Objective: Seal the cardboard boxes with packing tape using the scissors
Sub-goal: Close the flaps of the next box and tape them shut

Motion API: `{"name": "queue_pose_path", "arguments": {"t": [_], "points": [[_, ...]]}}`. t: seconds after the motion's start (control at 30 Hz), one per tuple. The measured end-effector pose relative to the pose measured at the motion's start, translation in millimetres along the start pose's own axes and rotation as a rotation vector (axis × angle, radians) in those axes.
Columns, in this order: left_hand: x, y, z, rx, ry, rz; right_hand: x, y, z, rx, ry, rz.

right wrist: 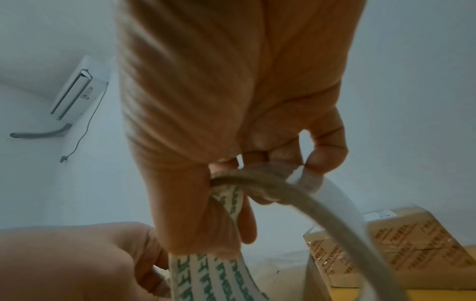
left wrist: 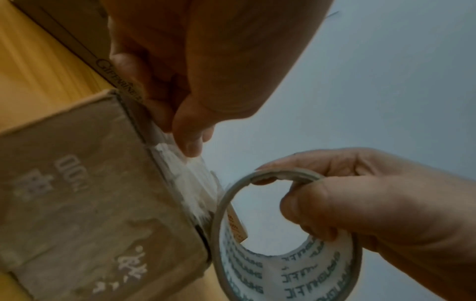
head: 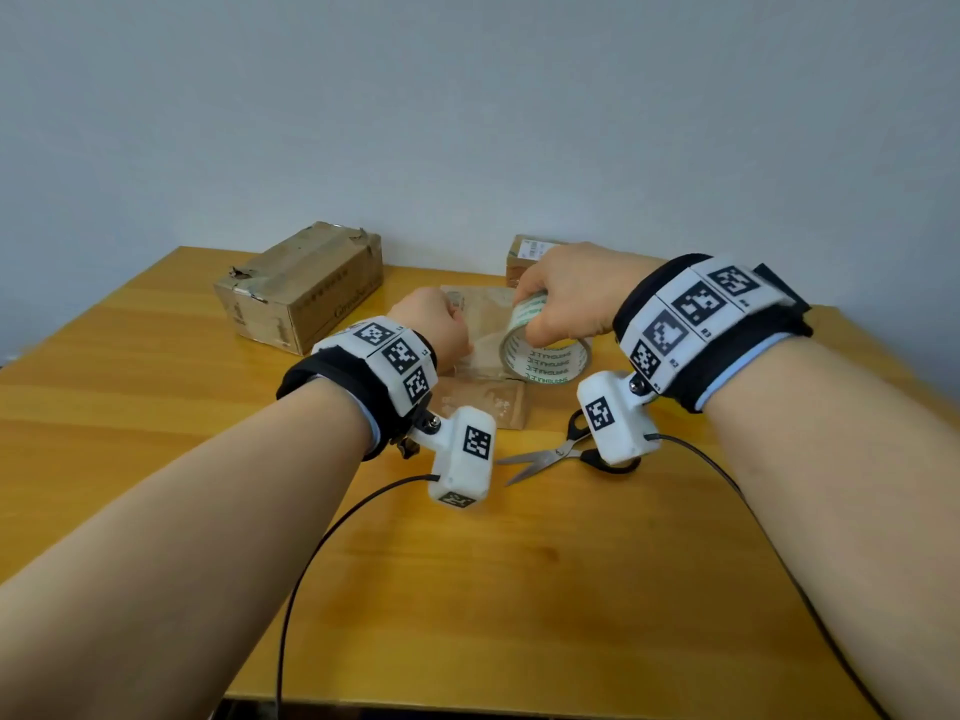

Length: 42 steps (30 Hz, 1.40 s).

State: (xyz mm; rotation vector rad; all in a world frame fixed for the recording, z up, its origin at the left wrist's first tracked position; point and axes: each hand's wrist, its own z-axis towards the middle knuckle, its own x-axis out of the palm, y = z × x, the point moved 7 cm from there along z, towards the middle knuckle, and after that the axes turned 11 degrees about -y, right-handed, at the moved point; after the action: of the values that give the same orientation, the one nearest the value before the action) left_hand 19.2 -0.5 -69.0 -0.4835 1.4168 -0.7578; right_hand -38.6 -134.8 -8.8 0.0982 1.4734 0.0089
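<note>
Both hands work over the flat box (head: 480, 324). Right hand (head: 566, 293) grips the tape roll (head: 545, 350); left hand (head: 436, 324) fingers pinch its loose end (left wrist: 190, 171). Scissors (head: 561, 452) lie at 5 o'clock

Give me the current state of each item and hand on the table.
Tape roll: lifted, strip drawn out toward the middle box.
Middle box: flat, strip stuck to its top.
Scissors: blades open, lying untouched.
Large box: battered, set aside.
Small box: set aside.
Left hand: pinching the strip's end.
Right hand: gripping the roll.
</note>
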Motion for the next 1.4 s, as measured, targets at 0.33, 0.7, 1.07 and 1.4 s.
{"name": "queue_pose_path", "arguments": {"t": [0.33, 0.7, 1.07, 1.4], "points": [[10.2, 2.4, 2.2, -0.105, 0.128, -0.106, -0.4, -6.7, -3.0, 0.009, 0.026, -0.006], [20.4, -3.4, 5.1, 0.068, 0.067, 0.191, 8.4, -17.0, -5.3, 0.04, 0.037, 0.027], [29.4, -5.9, 3.2, 0.12, 0.075, 0.318, 11.8, -15.4, 0.1, 0.048, 0.082, -0.015], [5.3, 14.6, -5.0, 0.115, 0.036, 0.039, 11.8, -14.8, -2.7, 0.052, 0.086, -0.021]]}}
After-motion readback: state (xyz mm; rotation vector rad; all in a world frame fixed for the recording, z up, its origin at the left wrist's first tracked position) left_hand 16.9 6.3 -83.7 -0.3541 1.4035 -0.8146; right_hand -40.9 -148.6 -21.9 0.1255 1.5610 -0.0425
